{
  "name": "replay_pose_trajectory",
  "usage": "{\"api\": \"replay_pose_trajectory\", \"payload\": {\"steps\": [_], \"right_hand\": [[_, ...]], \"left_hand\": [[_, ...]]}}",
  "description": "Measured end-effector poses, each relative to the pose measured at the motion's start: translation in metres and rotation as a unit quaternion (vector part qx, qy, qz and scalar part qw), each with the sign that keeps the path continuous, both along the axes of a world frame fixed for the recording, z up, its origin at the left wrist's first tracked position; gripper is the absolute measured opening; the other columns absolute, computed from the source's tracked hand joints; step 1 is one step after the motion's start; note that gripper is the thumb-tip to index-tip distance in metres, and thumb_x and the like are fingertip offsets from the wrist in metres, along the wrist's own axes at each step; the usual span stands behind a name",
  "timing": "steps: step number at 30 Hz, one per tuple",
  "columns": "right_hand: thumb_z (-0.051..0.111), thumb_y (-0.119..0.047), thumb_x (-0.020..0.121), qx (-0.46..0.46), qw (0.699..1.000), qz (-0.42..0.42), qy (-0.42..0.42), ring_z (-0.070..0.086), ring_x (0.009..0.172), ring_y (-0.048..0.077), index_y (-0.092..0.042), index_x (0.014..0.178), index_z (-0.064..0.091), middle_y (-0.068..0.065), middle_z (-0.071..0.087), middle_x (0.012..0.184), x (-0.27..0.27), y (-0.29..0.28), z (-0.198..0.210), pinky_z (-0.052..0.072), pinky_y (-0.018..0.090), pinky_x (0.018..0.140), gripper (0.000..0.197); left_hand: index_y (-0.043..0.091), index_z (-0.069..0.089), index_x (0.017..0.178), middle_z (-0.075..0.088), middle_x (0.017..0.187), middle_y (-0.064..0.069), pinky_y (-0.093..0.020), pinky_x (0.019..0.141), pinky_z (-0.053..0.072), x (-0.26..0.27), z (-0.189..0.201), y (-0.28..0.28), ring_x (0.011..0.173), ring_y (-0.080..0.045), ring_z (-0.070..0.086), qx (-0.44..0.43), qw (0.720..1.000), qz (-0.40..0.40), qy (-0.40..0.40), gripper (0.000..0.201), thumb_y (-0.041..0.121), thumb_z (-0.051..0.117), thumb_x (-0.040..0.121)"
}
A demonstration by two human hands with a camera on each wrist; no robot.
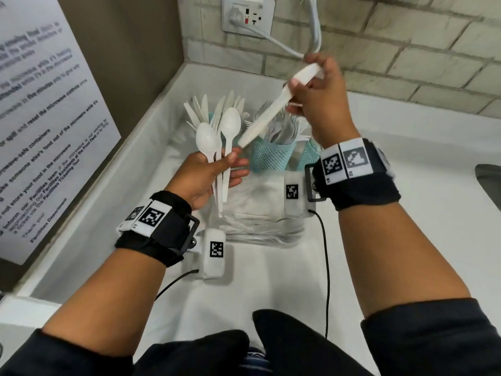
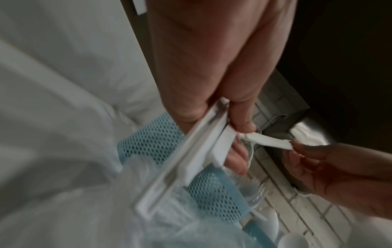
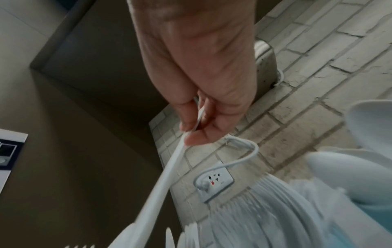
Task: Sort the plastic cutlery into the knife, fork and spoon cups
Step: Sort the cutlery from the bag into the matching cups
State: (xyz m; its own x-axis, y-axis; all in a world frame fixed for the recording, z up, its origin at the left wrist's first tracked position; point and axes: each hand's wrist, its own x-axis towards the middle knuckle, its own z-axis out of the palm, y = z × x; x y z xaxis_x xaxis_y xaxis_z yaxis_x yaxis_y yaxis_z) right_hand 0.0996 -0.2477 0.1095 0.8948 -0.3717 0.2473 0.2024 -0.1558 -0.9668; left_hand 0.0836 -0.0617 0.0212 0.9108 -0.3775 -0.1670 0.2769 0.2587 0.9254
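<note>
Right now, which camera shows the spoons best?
The head view: the left hand grips two spoons with both bowls plain. The left wrist view shows only their blurred handles. The right wrist view catches blurry bowls at its edge.

- White plastic spoons and knife.
- Pale blue mesh cups.
- White desk.
- Black wristbands with black-and-white square markers.

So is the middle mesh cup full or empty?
Full: the mesh cup is crowded with white forks standing above its rim.
</note>
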Motion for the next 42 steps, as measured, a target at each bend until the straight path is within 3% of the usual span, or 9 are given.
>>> {"api": "replay_pose_trajectory", "payload": {"steps": [5,12,18,20,23,27,29,33,42], "right_hand": [[0.051,0.000,0.091,0.012,0.983,-0.138,-0.122,0.065,0.080,0.023,-0.017,0.102,0.040,0.009,0.062,0.091,0.023,0.013,0.007,0.057,0.032,0.060,0.023],[0.049,-0.005,0.092,-0.278,0.956,-0.048,-0.082,0.045,0.058,0.006,-0.008,0.112,0.051,-0.009,0.043,0.064,0.040,0.057,-0.038,0.037,0.026,0.058,0.020],[0.038,-0.014,0.094,-0.583,0.810,0.046,0.039,0.041,0.118,0.023,-0.019,0.111,0.056,0.004,0.061,0.106,0.044,0.059,-0.058,0.028,0.033,0.086,0.025],[0.037,-0.018,0.097,-0.566,0.819,0.066,0.062,0.035,0.123,0.021,-0.021,0.115,0.057,0.000,0.061,0.112,0.041,0.057,-0.053,0.026,0.035,0.091,0.027],[0.034,-0.027,0.100,-0.469,0.880,0.051,0.047,0.034,0.122,0.024,-0.026,0.123,0.057,-0.003,0.062,0.119,0.036,0.052,-0.043,0.028,0.037,0.096,0.032],[0.047,-0.032,0.096,-0.303,0.953,0.014,-0.024,0.054,0.098,0.017,-0.016,0.111,0.064,0.000,0.067,0.096,0.021,0.044,-0.032,0.043,0.027,0.083,0.028],[0.054,-0.038,0.092,-0.290,0.956,0.050,0.014,0.056,0.075,0.004,-0.016,0.107,0.065,-0.006,0.062,0.080,0.012,0.039,-0.030,0.043,0.015,0.068,0.029],[0.061,-0.032,0.089,-0.304,0.944,0.097,0.085,0.051,0.047,-0.008,-0.012,0.104,0.066,-0.016,0.049,0.061,0.001,0.026,-0.033,0.039,0.013,0.054,0.026],[0.057,-0.015,0.092,-0.130,0.979,0.102,0.117,0.052,0.042,0.000,-0.008,0.090,0.062,0.002,0.057,0.066,-0.030,0.005,-0.038,0.041,0.014,0.043,0.009]], "left_hand": [[0.014,0.062,0.104,0.073,0.074,0.001,-0.020,0.061,0.057,0.000,0.005,0.012,0.068,-0.011,0.071,-0.001,0.999,0.033,-0.010,0.016,0.016,0.049,0.095],[0.016,0.063,0.105,0.069,0.065,0.006,-0.015,0.053,0.052,-0.002,0.005,0.010,0.056,-0.004,0.063,-0.001,0.998,0.059,0.019,0.017,0.016,0.049,0.095],[0.015,0.064,0.108,0.061,0.059,0.007,-0.014,0.046,0.043,-0.001,0.005,0.014,0.053,-0.005,0.048,-0.023,0.997,0.065,0.047,0.019,0.013,0.049,0.095],[0.015,0.063,0.106,0.058,0.058,0.008,-0.014,0.045,0.042,-0.001,0.005,0.013,0.051,-0.005,0.047,-0.026,0.997,0.059,0.044,0.018,0.013,0.048,0.096],[0.016,0.063,0.104,0.055,0.059,0.008,-0.012,0.044,0.040,-0.002,0.005,0.010,0.050,-0.003,0.045,-0.020,0.998,0.044,0.032,0.017,0.018,0.049,0.096],[0.013,0.062,0.107,0.049,0.062,0.007,-0.011,0.043,0.038,-0.004,0.007,0.004,0.047,-0.001,0.043,-0.007,1.000,0.015,0.024,0.024,0.029,0.048,0.095],[0.012,0.062,0.107,0.049,0.063,0.007,-0.011,0.042,0.037,-0.006,0.009,-0.002,0.047,-0.002,0.043,0.000,1.000,-0.003,0.022,0.031,0.035,0.047,0.094],[0.013,0.065,0.103,0.049,0.065,0.006,-0.012,0.043,0.037,-0.009,0.012,-0.011,0.050,-0.003,0.043,0.014,0.999,-0.047,0.012,0.031,0.036,0.044,0.096],[0.013,0.061,0.103,0.073,0.075,0.004,-0.017,0.051,0.050,-0.015,0.013,-0.022,0.060,-0.007,0.066,0.009,0.993,-0.112,0.031,0.028,0.025,0.035,0.101]]}}
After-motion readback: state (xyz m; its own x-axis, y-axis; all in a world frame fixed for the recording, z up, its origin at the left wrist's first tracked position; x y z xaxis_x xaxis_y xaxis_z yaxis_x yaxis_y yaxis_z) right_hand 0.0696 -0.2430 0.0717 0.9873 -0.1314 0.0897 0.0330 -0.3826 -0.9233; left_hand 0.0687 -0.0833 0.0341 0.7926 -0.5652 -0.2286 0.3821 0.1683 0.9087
